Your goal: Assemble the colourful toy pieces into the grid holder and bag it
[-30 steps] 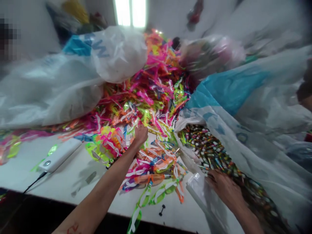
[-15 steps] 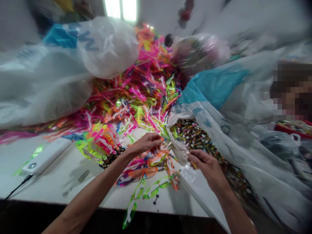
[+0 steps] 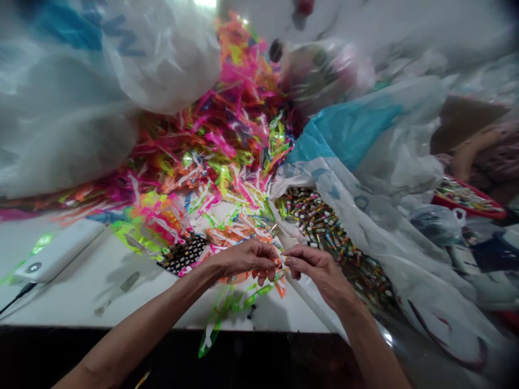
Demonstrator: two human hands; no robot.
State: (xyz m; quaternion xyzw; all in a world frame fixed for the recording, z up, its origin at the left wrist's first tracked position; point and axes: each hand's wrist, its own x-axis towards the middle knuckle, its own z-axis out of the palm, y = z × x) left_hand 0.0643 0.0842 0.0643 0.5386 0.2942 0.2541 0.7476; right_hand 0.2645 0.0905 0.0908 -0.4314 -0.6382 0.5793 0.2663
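Note:
Near the table's front, my left hand (image 3: 255, 259) and my right hand (image 3: 310, 262) meet with fingers pinched around something small and pale between them, too small to make out. Orange, pink and white plastic strips (image 3: 239, 232) lie just behind and under my left hand. Green strips (image 3: 221, 310) hang over the table edge below it. Right behind my right hand is an open white bag (image 3: 352, 189) full of small multicoloured pieces (image 3: 316, 213). A black patterned holder (image 3: 184, 256) with a bundle of bright strips (image 3: 162, 221) stands left of my hands.
A big heap of coloured strips (image 3: 227, 124) fills the back, beside large plastic bags (image 3: 162, 59). A white device with a cable (image 3: 60, 251) lies left on the table (image 3: 150, 297). A small black piece (image 3: 252, 312) is near the edge. At right are a red tray (image 3: 492, 209) and a person's arm (image 3: 466, 156).
My right hand has moved left and my left hand slightly down and right, so they now meet. The view has shifted, and the person's arm at right is lower and more visible.

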